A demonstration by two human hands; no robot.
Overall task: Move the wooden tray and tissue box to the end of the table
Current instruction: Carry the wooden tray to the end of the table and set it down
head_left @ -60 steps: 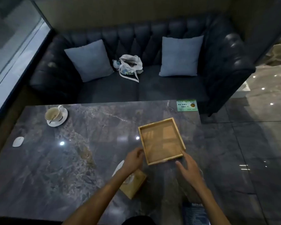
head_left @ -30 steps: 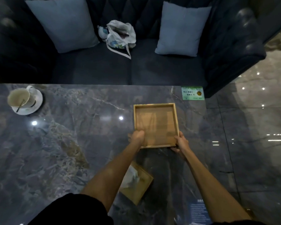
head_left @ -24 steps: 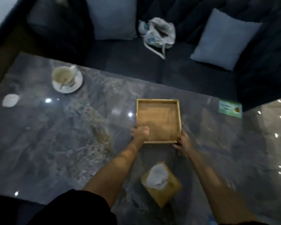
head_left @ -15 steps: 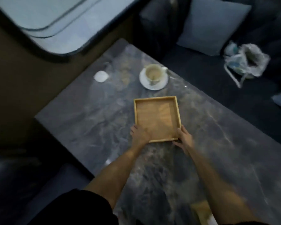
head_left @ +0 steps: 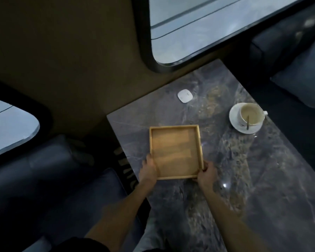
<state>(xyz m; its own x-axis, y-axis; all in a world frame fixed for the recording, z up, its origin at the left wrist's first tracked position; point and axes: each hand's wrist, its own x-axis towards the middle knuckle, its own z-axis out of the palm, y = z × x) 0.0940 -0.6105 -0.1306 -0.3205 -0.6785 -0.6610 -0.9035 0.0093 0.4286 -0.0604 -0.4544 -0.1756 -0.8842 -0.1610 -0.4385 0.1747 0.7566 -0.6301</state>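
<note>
The square wooden tray (head_left: 175, 151) is empty and sits over the dark marble table (head_left: 244, 179), close to the table's window-side end. My left hand (head_left: 148, 169) grips its near left corner. My right hand (head_left: 206, 172) grips its near right corner. Whether the tray rests on the marble or hangs just above it cannot be told. The tissue box is out of view.
A white cup on a saucer (head_left: 247, 118) with a spoon stands right of the tray. A small white pad (head_left: 185, 95) lies near the table's far end. A wall with windows (head_left: 207, 24) is beyond; dark sofas (head_left: 44, 179) flank the table on both sides.
Both hands took hold of the tray and carried it along the table toward the window end. My view swung left; the tissue box dropped out of sight.
</note>
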